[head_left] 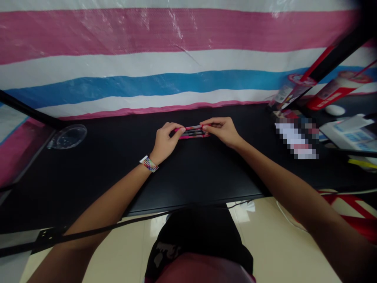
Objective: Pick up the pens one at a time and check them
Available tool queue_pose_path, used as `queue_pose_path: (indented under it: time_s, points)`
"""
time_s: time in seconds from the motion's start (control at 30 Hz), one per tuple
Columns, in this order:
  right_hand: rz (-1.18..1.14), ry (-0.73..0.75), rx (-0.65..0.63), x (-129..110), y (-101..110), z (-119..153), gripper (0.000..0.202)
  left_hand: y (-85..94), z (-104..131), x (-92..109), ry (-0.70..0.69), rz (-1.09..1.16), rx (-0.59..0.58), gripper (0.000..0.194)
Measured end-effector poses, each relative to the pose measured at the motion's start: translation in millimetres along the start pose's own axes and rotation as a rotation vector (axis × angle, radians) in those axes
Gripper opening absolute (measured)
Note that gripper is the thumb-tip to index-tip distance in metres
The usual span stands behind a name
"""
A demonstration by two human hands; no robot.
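- Near the centre of the frame, both hands meet over a black table (88, 173), each pinching one end of a small bundle of pens (193, 132) that lies level, left to right.
- The left hand (165, 142) closes its thumb and fingertips around the bundle's left end; a multicoloured wristband (149, 164) sits on that wrist.
- The right hand (223, 130) grips the right end, fingers curled in, thumb underneath.
- The pens look pink and dark; how many there are cannot be told, nor whether the bundle rests on the table or is held just above it.
- At the left of the frame, well apart from the hands, a clear plastic lid (69, 136) lies on the table.
- Behind the table, a striped sheet (176, 59) in pink, white and blue fills the upper half of the frame.
- At the right of the frame lie papers (347, 133) and a red-and-white tube (335, 91), with a blurred patch beside them.
- Along the lower left, a black cable (97, 230) runs past the table edge above a pale tiled floor (273, 243).
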State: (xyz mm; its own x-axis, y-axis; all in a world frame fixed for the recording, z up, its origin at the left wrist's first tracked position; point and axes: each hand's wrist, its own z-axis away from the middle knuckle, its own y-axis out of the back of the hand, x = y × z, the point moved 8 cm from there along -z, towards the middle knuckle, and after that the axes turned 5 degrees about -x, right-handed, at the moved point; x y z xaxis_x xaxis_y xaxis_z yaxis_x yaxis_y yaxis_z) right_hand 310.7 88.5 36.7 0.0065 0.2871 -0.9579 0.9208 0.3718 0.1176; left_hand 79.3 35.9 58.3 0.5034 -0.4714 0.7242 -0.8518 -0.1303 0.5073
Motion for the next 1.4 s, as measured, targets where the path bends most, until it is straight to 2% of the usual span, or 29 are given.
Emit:
queue_pose_path:
  time_s: [0.07,0.13,0.23,0.27,0.33,0.43,0.57,0.7,0.8,1.0,1.07,1.17,1.3,1.4]
  points:
    - [0.019,0.03,-0.001,-4,-1,1,0.028,-1.1,0,-3,0.043,0.016,-0.019,0.056]
    - [0.017,0.039,0.004,-5,-1,1,0.028,-0.6,0,-5,0.076,0.048,-0.019,0.062]
    - [-0.025,0.009,0.044,1,4,-1,0.031,4.1,-2,-4,0.041,0.114,0.03,0.036]
    - [-0.04,0.003,0.061,3,6,-2,0.032,5.7,-3,-4,0.024,0.131,0.046,0.034]
    - [-0.059,0.007,0.085,7,10,-3,0.032,6.6,-4,-7,0.039,0.148,0.051,0.034]
    - [-0.07,0.016,0.079,11,11,-6,0.028,5.0,-6,-18,0.13,0.176,0.026,0.056]
    - [-0.135,0.005,0.081,15,10,-7,0.025,7.8,-8,-21,0.104,0.273,0.047,0.041]
    - [-0.188,-0.014,0.077,17,9,-8,0.026,5.5,-10,-23,0.12,0.268,0.013,0.051]
    - [-0.182,-0.034,0.089,18,10,-8,0.029,6.0,-10,-23,0.103,0.332,0.024,0.041]
    - [-0.19,-0.035,0.09,20,12,-8,0.027,4.8,-11,-30,0.142,0.279,0.0,0.045]
    - [-0.194,-0.041,0.093,21,12,-8,0.027,5.8,-11,-32,0.134,0.317,0.015,0.034]
    - [-0.202,-0.046,0.104,22,12,-8,0.029,6.6,-11,-33,0.113,0.328,0.021,0.032]
    - [-0.192,-0.029,0.099,23,11,-8,0.03,9.8,-11,-35,0.139,0.208,0.035,0.061]
    - [-0.15,0.002,0.128,21,14,-8,0.029,14.9,-12,-39,0.137,0.186,0.09,0.064]
